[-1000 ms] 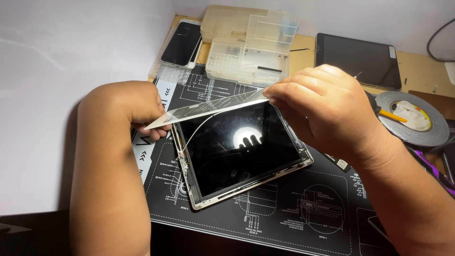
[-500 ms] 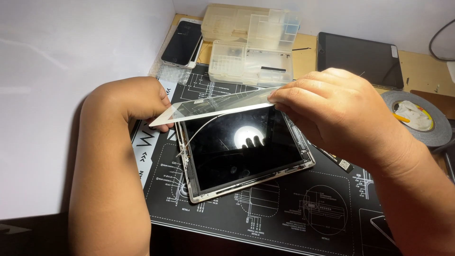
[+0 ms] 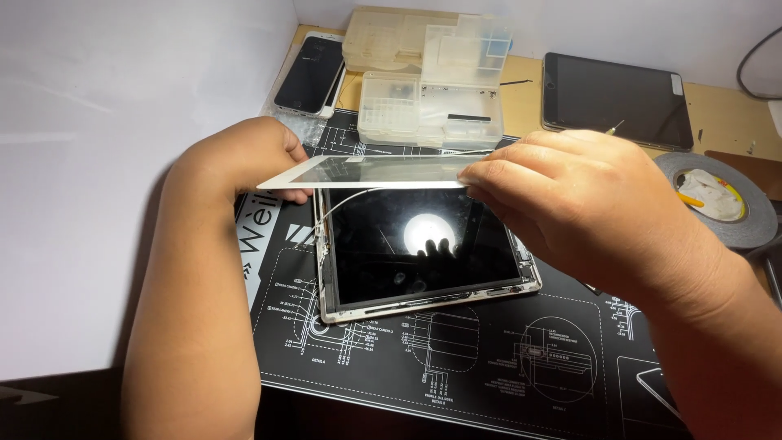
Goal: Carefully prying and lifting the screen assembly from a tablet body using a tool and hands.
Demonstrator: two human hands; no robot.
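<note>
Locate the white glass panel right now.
In the head view the white glass panel is centre frame, held nearly flat between the left hand and right hand, just above the far edge of the opened tablet on the black mat.

Plastic boxes (image 3: 428, 98) crowd behind tablet (image 3: 423, 244); tape roll (image 3: 717, 200) right; mat (image 3: 489, 367) front free.

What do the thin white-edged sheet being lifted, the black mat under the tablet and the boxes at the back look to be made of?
The white-edged sheet, held by the left hand and right hand, looks like thin glass: stiff, flat, clear in the middle. The black mat seems rubbery or silicone, matte with printed white diagrams. The boxes look like cloudy translucent plastic. The tablet has a glossy screen in a metal-looking frame.
</note>
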